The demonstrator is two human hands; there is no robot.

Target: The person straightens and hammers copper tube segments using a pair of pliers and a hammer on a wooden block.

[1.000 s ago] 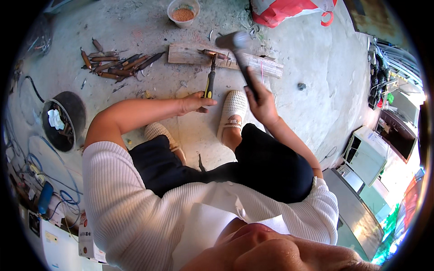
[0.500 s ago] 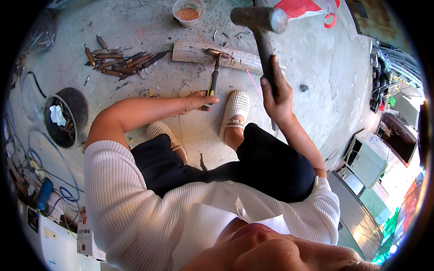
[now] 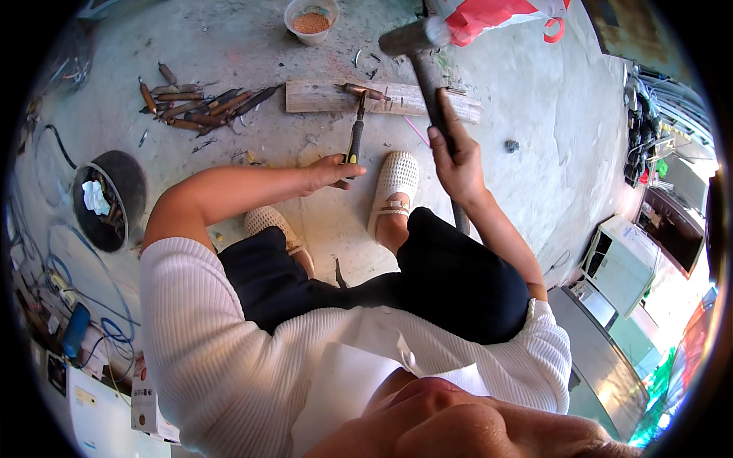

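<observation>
My left hand (image 3: 333,172) grips the yellow-and-black handles of pliers (image 3: 355,137); their jaws are on a coppery cylinder (image 3: 366,91), which lies across a weathered wooden plank (image 3: 305,96). My right hand (image 3: 460,160) is closed on the handle of a metal-headed hammer (image 3: 406,40), held raised to the upper right of the cylinder. A pile of similar brown, dirty cylinders (image 3: 189,111) lies on the floor left of the plank. My feet in cream perforated shoes are below the plank.
A black bucket (image 3: 130,198) of scrap stands at the left, near tangled cables and hoses (image 3: 114,332). Beyond the plank are a tub (image 3: 311,23) of granules and a red-and-white bag (image 3: 496,15). Dark bundled items, white appliance cases (image 3: 618,259) and metal panels line the right side.
My right hand and the hammer first swung up and rightward, then came slightly left and down since half a second ago. My left hand with the pliers stays nearly in place.
</observation>
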